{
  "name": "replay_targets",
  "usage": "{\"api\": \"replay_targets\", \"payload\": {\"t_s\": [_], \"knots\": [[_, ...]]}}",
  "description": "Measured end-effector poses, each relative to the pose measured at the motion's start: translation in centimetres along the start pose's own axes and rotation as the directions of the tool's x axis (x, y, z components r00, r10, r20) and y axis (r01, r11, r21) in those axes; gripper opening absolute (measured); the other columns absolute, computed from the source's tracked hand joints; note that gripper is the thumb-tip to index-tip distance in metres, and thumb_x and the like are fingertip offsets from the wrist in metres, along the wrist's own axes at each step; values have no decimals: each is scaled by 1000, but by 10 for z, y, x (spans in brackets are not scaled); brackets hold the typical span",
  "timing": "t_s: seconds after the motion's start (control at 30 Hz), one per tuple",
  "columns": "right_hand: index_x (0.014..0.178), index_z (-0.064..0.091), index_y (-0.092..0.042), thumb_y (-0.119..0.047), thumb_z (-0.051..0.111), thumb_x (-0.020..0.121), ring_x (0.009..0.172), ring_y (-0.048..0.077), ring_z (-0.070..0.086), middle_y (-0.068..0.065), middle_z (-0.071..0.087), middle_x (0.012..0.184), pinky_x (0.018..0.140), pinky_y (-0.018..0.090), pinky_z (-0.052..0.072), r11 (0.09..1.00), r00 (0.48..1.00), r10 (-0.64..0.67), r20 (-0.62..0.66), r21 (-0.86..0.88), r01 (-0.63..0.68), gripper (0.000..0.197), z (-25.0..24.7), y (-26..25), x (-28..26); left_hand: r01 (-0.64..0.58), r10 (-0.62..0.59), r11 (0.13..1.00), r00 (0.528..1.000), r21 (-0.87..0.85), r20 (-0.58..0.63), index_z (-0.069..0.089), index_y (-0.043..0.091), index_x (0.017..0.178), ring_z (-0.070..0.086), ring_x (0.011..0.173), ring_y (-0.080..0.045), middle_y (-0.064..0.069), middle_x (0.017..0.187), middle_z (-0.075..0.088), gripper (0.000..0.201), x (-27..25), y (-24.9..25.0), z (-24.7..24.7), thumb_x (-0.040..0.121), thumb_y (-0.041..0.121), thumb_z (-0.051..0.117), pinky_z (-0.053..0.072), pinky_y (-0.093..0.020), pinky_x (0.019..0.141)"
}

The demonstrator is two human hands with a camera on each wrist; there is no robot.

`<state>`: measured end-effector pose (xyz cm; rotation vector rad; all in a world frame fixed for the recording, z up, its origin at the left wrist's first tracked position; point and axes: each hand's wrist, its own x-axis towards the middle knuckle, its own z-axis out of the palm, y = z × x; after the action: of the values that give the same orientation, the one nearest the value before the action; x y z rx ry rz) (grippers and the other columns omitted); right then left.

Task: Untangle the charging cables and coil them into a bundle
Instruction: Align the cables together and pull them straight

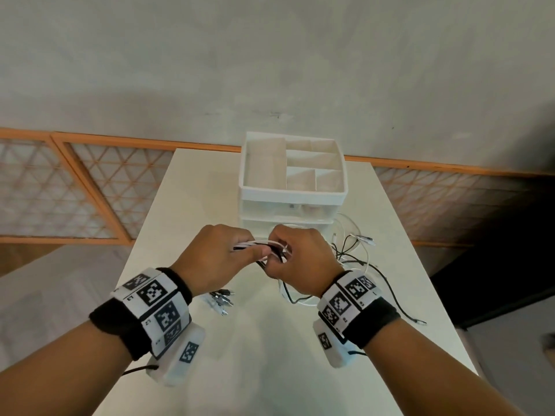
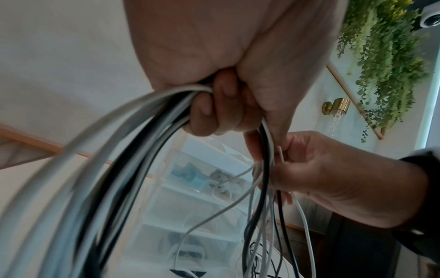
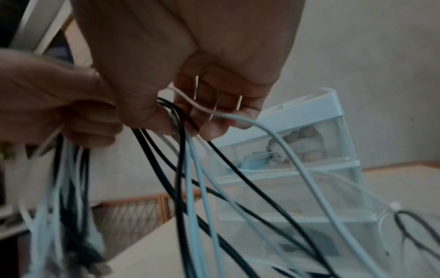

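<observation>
A bunch of white and black charging cables (image 1: 264,245) is held above the white table (image 1: 270,355), just in front of the drawer unit. My left hand (image 1: 219,256) grips the gathered strands in a fist (image 2: 214,105). My right hand (image 1: 297,256) pinches the same strands right beside it (image 3: 197,120). Loose cable (image 1: 354,259) trails down to the table on the right in a tangle. Several plug ends (image 1: 220,300) lie on the table under my left wrist. In the wrist views black and white strands (image 3: 214,188) hang from both hands.
A white organiser with clear drawers (image 1: 292,181) stands at the back of the table, its top tray divided into compartments. One black cable end (image 1: 416,321) reaches toward the table's right edge. A lattice screen (image 1: 75,187) lines the wall behind.
</observation>
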<state>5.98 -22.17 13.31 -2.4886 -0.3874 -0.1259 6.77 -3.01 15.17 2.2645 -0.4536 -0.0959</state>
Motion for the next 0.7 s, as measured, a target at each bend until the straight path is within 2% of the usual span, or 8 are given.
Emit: {"api": "replay_targets", "payload": {"t_s": [0.2,0.33,0.4,0.47,0.5,0.53,0.6,0.7], "knots": [[81,66,-19,-21,59,80,65,24,56,0,67,69,60,32,44,985,998,59,29,-165,-53,8,0,35,-3,46,-39,993,997,108,-65,61,11,64,39,48,-14,1,50,44,50,1,-2,-10,90,53,59,27,-29,50],[82,72,-17,-9,70,82,66,18,57,1,70,72,62,22,39,970,972,192,-137,-123,-209,8,-17,74,-10,152,-136,975,985,163,-105,62,14,64,48,52,-19,-3,51,50,49,2,-16,-26,91,55,57,31,-30,52],[82,74,-17,-12,79,77,71,16,62,-1,69,78,64,9,37,962,906,239,-350,-44,-271,9,-32,84,-11,201,-190,962,979,185,-78,64,15,65,48,53,-18,-1,52,51,47,0,-19,-26,90,54,58,31,-29,51],[84,74,-18,-24,84,75,77,17,61,0,66,87,68,21,45,955,800,234,-553,-23,-296,14,-41,87,-10,227,-214,956,973,184,-85,62,15,63,45,51,-17,0,51,47,48,-1,-18,-22,91,53,58,30,-29,50],[84,74,-21,-32,83,77,78,19,59,1,64,88,69,27,47,933,769,268,-581,-41,-357,16,-43,88,-10,228,-214,958,972,172,-98,60,12,62,43,50,-17,0,50,45,50,0,-16,-20,91,53,58,29,-29,49],[84,73,-24,-39,79,80,79,22,59,2,64,88,69,30,47,892,772,349,-532,-65,-448,17,-42,93,-10,222,-206,963,972,152,-113,57,9,62,41,49,-17,1,50,42,53,1,-15,-19,91,52,58,27,-29,49],[92,73,-29,-43,71,87,89,28,63,5,70,91,75,33,51,782,774,566,-283,-114,-613,15,-35,111,-16,218,-205,974,966,68,-159,50,4,61,34,46,-14,4,48,34,57,3,-12,-20,91,51,60,24,-27,48],[110,68,-28,-35,69,85,100,32,68,2,76,93,93,37,50,695,681,713,-166,42,-718,26,-30,130,-27,219,-222,975,950,-39,-217,57,-3,70,27,43,-11,7,45,24,59,6,-9,-24,90,52,60,21,-30,49]]}}
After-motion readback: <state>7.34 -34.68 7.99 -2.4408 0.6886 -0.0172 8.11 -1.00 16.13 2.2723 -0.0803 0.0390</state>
